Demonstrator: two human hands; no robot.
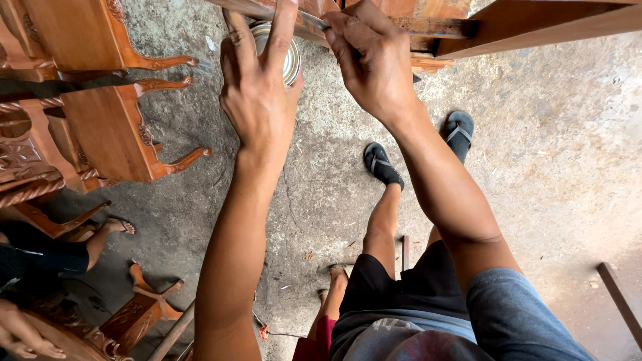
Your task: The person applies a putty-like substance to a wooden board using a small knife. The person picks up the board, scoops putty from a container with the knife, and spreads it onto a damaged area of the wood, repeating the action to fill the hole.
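Note:
My left hand (259, 87) reaches up and grips a round metal can (291, 61), fingers wrapped over its rim and side. My right hand (376, 63) is closed around a thin dark stick-like tool (435, 27) that lies along a wooden board (535, 23) at the top of the head view. The tool's tip is hidden against the wood. Both hands sit close together, just under the reddish wooden piece. My legs and black sandals (382, 164) show below on the concrete floor.
Carved reddish-brown wooden furniture (100, 127) with curved legs stands at the left. Another person's foot (110, 230) and hand (27, 334) show at the lower left beside more carved pieces. A wooden strip (618, 301) lies on the grey concrete at the right.

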